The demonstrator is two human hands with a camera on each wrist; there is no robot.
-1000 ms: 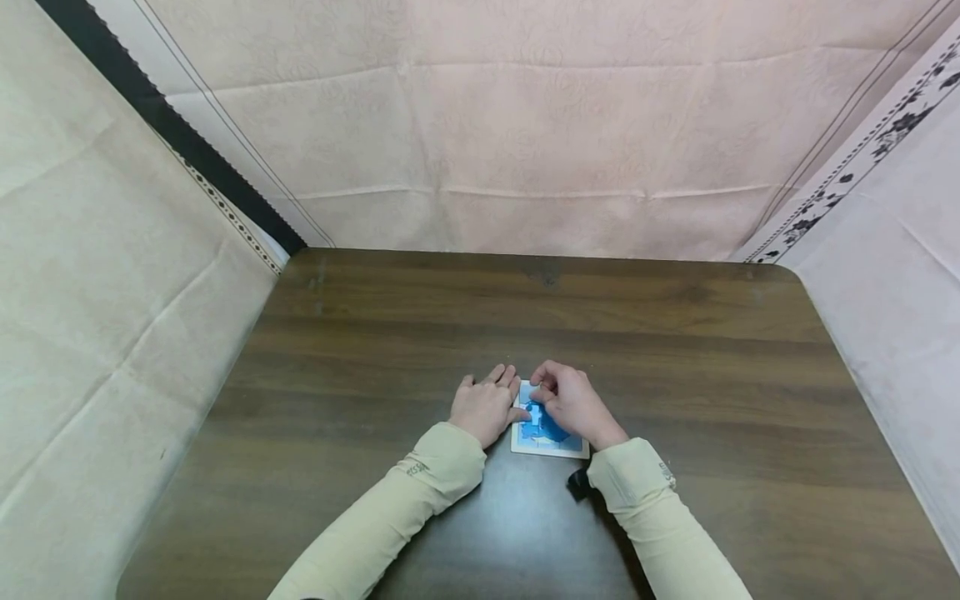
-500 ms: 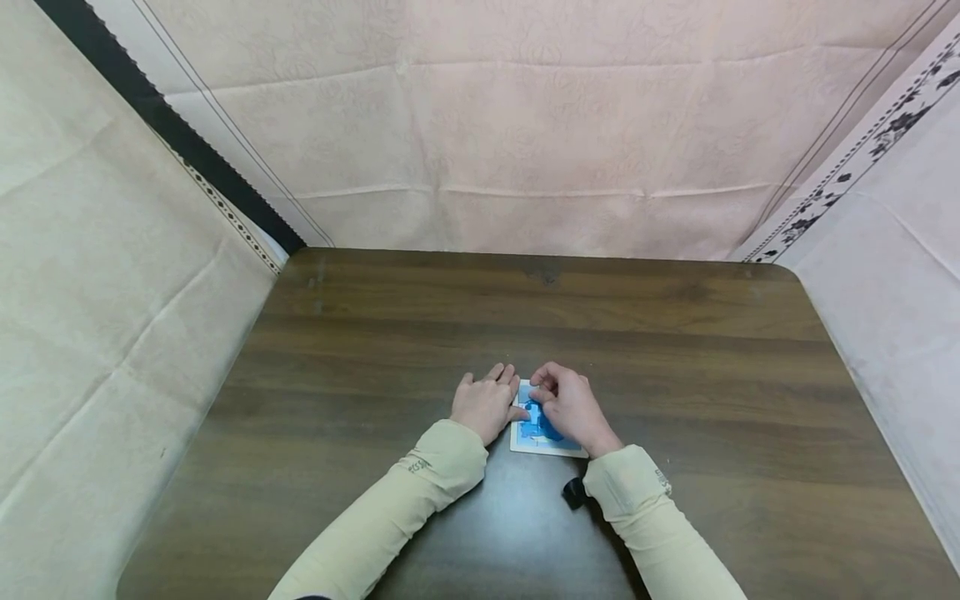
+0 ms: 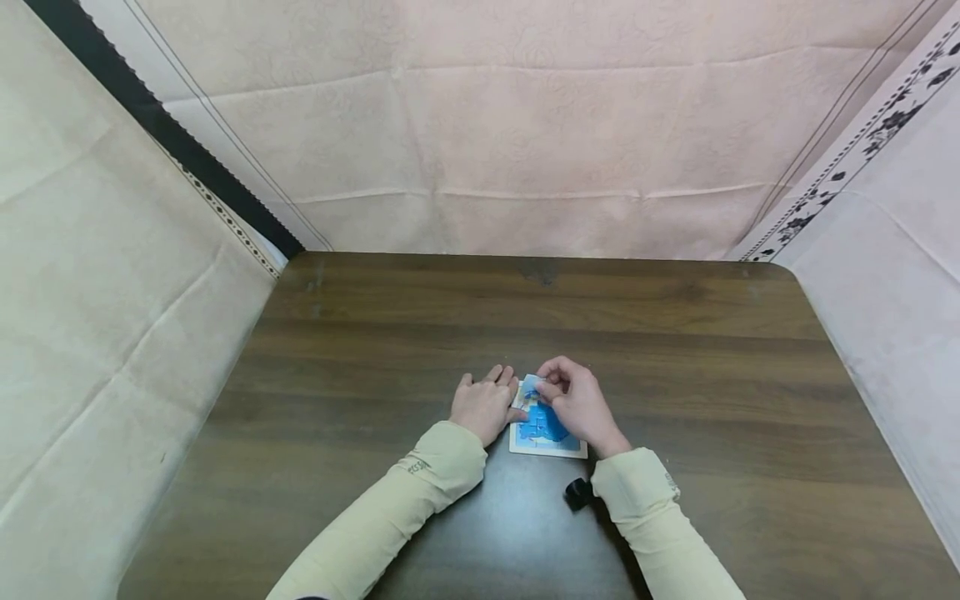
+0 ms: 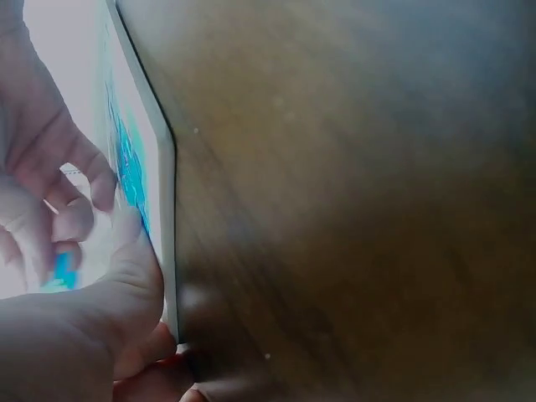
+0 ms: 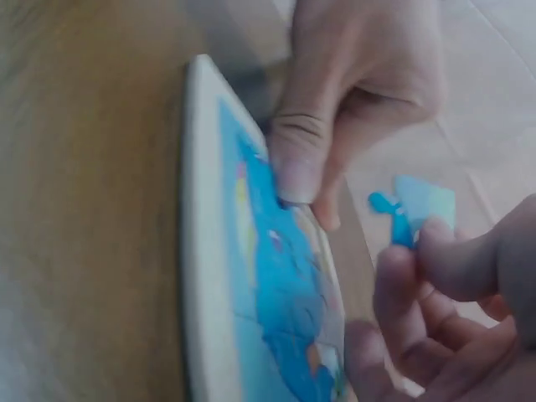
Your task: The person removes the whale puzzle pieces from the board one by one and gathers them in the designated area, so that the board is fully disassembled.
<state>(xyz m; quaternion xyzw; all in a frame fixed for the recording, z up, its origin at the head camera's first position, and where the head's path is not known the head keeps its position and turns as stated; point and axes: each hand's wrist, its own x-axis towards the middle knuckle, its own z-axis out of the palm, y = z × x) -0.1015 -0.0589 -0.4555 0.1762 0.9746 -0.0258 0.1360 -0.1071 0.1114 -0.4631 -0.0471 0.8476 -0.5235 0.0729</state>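
A jigsaw puzzle in a pale-rimmed tray [image 3: 550, 452] lies on the table, its picture mostly blue. Along the tray's left edge rests my left hand [image 3: 482, 408], fingers straight and the thumb over the picture; the right wrist view shows that thumb [image 5: 295, 172] touching the puzzle's surface. Between thumb and fingers my right hand [image 3: 583, 408] pinches a puzzle piece [image 5: 427, 201], light blue with a darker blue knob. The piece is lifted off the tray, above its far part. My right hand covers part of the tray's right side in the head view.
The brown wooden table [image 3: 390, 317] extends around both hands. Pale patterned cloth [image 3: 525, 142] hangs behind it, with more cloth at both sides. A small black object [image 3: 577, 494] sits at the right sleeve's cuff.
My right hand has risen slightly and moved a little away from the tray, lifting the puzzle piece up with it. My left hand stays in place at the tray's edge.
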